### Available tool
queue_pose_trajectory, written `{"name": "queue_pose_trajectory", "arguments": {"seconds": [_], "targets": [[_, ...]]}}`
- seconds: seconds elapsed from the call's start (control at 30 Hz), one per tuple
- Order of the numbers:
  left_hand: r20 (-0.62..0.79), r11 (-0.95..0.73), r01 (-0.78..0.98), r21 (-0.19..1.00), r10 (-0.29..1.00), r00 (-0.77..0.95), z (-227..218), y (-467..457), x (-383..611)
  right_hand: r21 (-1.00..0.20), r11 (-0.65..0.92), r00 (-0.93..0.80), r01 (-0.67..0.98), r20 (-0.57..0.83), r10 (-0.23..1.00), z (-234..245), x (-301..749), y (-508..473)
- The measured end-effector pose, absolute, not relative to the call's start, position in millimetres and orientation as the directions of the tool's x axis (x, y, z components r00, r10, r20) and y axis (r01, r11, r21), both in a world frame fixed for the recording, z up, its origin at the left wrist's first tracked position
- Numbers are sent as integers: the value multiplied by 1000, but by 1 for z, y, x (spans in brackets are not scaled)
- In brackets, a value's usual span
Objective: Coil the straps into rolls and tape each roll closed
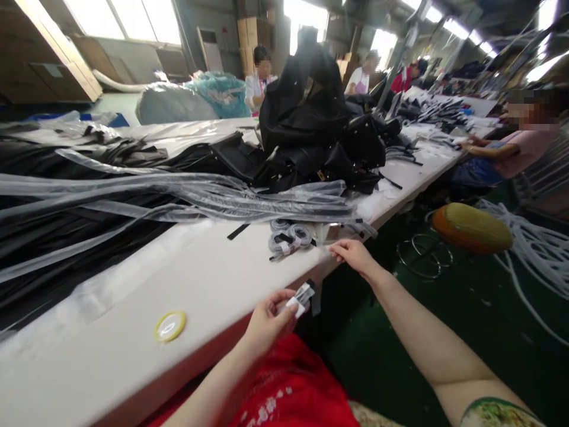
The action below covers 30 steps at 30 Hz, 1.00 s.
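My left hand [269,318] is closed in a pinch on a small bundle of black strap with a white tag [302,296], held just off the near edge of the long white table [200,284]. My right hand [353,255] reaches to the table edge with fingertips pinched together, beside a bundle of grey straps [288,237]; what it holds is too small to make out. A short black strap piece [238,231] lies on the table near the bundle.
A yellow tape roll [170,325] lies on the table near me. Clear plastic sleeves [178,198] and black fabric [66,237] cover the left. A black bag pile [311,124] stands farther along. Other people work at the far end. White cords [537,249] lie on the green floor.
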State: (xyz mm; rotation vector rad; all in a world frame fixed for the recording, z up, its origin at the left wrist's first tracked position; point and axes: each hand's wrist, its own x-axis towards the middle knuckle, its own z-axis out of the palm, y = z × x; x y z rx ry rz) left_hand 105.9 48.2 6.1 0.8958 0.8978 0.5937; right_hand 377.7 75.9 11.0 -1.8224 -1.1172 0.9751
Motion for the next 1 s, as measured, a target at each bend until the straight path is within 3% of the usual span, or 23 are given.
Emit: {"name": "queue_pose_trajectory", "arguments": {"seconds": [0.13, 0.23, 0.37, 0.63, 0.83, 1.0], "targets": [[-337, 399, -32, 916, 813, 475, 7, 51, 116, -972, -158, 61, 174, -149, 987, 31, 322, 24], [-312, 368, -37, 929, 835, 454, 3, 53, 121, -975, -200, -55, 94, -206, 977, 31, 293, 2], [-272, 305, -10, 952, 863, 426, -1, 53, 120, -965, -257, -51, 53, -260, 964, 14, 280, -1], [-24, -63, 209, 976, 921, 389, 2, 47, 117, -952, -299, -34, 63, -301, 953, 8, 280, 7], [13, -157, 390, 907, 938, 348, 1, 43, 119, -917, -384, -118, 110, -395, 911, 8, 282, 8], [210, -383, 477, 791, 902, 376, 1, 36, 117, -912, -405, -203, 62, -409, 890, 3, 284, 5]]}}
